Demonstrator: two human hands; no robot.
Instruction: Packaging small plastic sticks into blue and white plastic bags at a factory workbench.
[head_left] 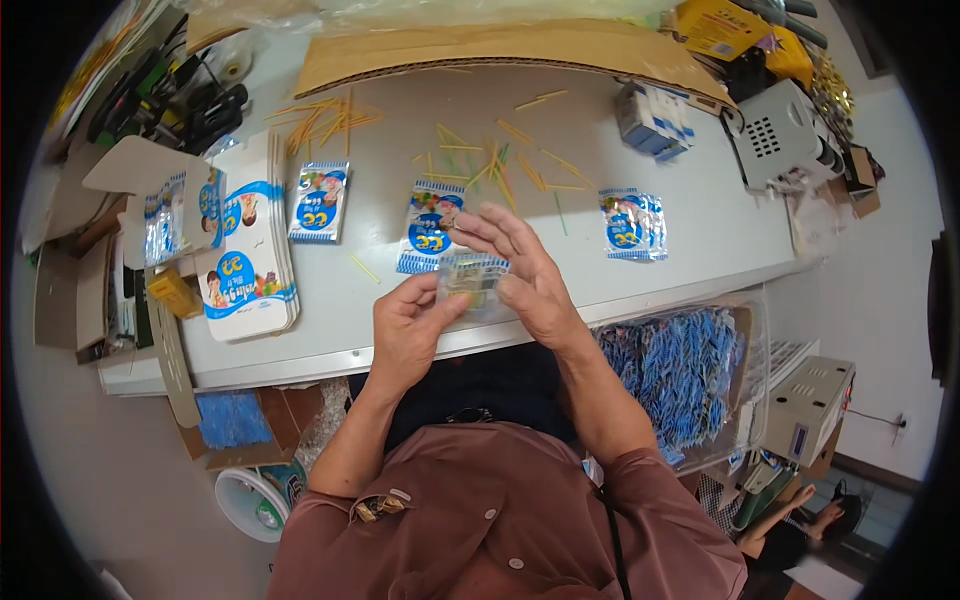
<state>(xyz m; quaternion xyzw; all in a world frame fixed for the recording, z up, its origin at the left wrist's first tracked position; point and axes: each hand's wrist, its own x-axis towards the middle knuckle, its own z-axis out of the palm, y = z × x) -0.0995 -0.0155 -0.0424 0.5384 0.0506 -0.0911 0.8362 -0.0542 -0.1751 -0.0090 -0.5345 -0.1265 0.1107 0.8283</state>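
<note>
Grey worktable (pixel 700 235) carries scattered coloured sticks (pixel 500 160) and printed sachets (pixel 632 224). Above its near edge, left hand (pixel 408 325) and right hand (pixel 525 275) both pinch one small clear packet (pixel 470 280) between fingers.

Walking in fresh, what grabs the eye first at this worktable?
Both hands, the left hand and the right hand, meet at the centre around a small clear packet. Thin orange and green sticks lie scattered on the grey table beyond, among blue-and-white packets. At the right, a clear bin holds heaped blue pieces.
</note>
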